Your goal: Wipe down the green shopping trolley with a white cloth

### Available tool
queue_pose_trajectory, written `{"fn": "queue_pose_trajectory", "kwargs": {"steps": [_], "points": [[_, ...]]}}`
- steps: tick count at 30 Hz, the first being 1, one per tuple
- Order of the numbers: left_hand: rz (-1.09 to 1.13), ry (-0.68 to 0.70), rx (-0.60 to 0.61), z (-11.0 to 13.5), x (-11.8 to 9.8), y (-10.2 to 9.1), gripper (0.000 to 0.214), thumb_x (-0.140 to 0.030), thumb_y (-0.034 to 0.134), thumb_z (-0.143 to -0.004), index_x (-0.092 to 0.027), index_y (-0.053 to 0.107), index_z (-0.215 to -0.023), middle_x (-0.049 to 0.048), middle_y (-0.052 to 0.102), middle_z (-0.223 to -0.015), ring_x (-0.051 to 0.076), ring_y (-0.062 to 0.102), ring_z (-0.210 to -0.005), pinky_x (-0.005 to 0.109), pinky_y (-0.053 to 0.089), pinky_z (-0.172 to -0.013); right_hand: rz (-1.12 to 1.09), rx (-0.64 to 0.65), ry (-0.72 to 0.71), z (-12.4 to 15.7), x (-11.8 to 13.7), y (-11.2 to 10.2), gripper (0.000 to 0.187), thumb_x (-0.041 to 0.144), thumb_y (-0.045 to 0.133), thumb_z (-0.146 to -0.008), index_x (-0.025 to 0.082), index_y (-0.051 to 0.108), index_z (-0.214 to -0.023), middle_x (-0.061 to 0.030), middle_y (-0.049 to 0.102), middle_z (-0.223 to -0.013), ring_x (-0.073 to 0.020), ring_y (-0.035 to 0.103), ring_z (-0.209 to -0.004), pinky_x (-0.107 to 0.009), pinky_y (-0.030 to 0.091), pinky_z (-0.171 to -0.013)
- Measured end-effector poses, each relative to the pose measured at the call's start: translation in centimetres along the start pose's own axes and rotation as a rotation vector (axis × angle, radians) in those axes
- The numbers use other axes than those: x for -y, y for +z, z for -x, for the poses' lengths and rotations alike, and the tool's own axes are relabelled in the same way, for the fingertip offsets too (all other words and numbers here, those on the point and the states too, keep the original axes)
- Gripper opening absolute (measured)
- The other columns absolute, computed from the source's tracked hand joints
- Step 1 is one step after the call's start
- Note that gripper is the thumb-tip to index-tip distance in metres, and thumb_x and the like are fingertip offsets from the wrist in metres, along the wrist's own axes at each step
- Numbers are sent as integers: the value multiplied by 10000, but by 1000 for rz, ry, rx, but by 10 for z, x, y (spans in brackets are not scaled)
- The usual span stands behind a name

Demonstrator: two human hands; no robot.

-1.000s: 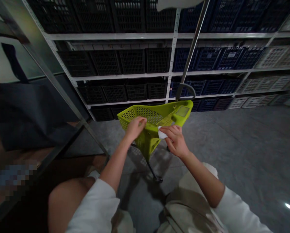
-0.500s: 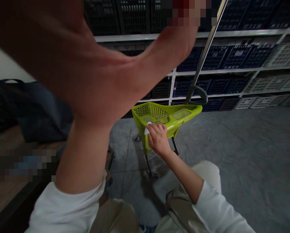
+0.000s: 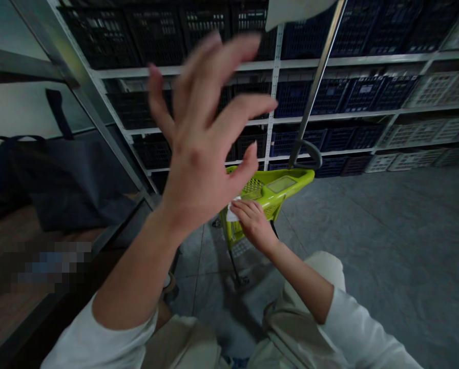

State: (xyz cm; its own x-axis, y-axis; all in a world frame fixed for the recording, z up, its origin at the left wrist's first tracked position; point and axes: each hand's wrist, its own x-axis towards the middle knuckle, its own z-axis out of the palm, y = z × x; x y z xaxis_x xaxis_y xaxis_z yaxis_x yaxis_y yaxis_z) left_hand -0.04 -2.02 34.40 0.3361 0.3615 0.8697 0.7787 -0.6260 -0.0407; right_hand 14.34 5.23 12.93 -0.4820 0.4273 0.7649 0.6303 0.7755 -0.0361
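My left hand is raised close to the camera, its fingers spread and bent, with nothing in them. It covers part of the shelves and the far left corner of the cart. Lower down, my right hand presses a white cloth or tissue against the near rim of a yellow-green plastic shopping cart. The fingers are closed over the white piece, so only its edge shows. The cart has a perforated basket, thin dark legs and a grey loop handle at its far end.
Metal shelves with dark and white plastic crates line the back. A slanting metal pole rises behind the cart. At left, a dark bag stands on a wooden-topped table. Grey floor stretches right.
My left hand has drawn away from the camera, and its fingers now show. My right hand has stayed at the cart's near rim with the white piece. The view has shifted slightly.
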Motion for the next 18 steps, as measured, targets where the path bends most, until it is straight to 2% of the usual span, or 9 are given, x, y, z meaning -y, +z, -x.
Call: {"fn": "queue_pose_trajectory", "kwargs": {"steps": [2, 5, 7, 9, 12, 14, 16, 18], "points": [[-32, 81, 96, 28, 14, 24, 539, -282, 550, -870, -175, 483, -1394, 78, 401, -1553, 369, 240, -1507, 699, 87, -1148, -7, 12, -67, 14, -16, -16, 389, 138, 406, -992, 218, 540, -1348, -109, 623, -1391, -212, 515, -1326, -420, 373, -1068], [-3, 29, 351, 85, 35, 63, 792, -267, 587, -861, -158, 205, -1546, 188, 258, -1638, 340, 218, -1527, 603, 236, -1201, 24, -41, -18, 35, -49, -41, 379, 122, 405, -988, 240, 521, -1329, -115, 616, -1404, -199, 540, -1330, -431, 355, -1071], [41, 15, 484, 120, 37, 85, 859, -247, 582, -862, -141, 105, -1568, 209, 198, -1656, 311, 169, -1544, 517, 301, -1212, 52, -85, 75, 43, -68, -51, 349, 112, 426, -966, 237, 540, -1271, -127, 629, -1385, -211, 581, -1290, -445, 352, -1064], [84, 28, 546, 143, 28, 102, 863, -236, 567, -870, -120, 78, -1572, 214, 199, -1656, 297, 164, -1546, 488, 311, -1218, 84, -111, 152, 45, -75, -53, 300, 121, 463, -934, 227, 559, -1197, -140, 610, -1404, -246, 567, -1309, -491, 325, -1087], [64, -19, 537, 158, 8, 120, 818, -210, 551, -875, -84, 124, -1561, 230, 289, -1621, 323, 236, -1526, 523, 315, -1213, 74, -154, 216, 39, -60, -42, 304, 154, 489, -900, 217, 533, -1194, -165, 550, -1461, -295, 481, -1392, -580, 260, -1136], [39, -63, 498, 161, 1, 128, 782, -172, 534, -875, -79, 157, -1553, 227, 354, -1591, 316, 292, -1508, 523, 334, -1206, 5, -165, 216, 34, -41, -31, 407, 145, 459, -903, 215, 471, -1304, -173, 540, -1466, -273, 466, -1406, -558, 304, -1140], [1, -99, 443, 164, 0, 133, 747, -132, 511, -875, -84, 188, -1547, 217, 412, -1558, 306, 347, -1484, 523, 348, -1200, -35, -118, 172, 30, -28, -25, 525, 109, 407, -912, 214, 387, -1427, -159, 552, -1459, -229, 464, -1409, -494, 354, -1132], [-44, -123, 398, 168, 4, 136, 722, -117, 499, -882, -89, 209, -1542, 208, 447, -1532, 303, 395, -1457, 524, 364, -1190, 5, -29, 117, 28, -27, -28, 576, 89, 377, -928, 242, 352, -1483, -122, 562, -1461, -206, 465, -1410, -484, 281, -1181]]}}
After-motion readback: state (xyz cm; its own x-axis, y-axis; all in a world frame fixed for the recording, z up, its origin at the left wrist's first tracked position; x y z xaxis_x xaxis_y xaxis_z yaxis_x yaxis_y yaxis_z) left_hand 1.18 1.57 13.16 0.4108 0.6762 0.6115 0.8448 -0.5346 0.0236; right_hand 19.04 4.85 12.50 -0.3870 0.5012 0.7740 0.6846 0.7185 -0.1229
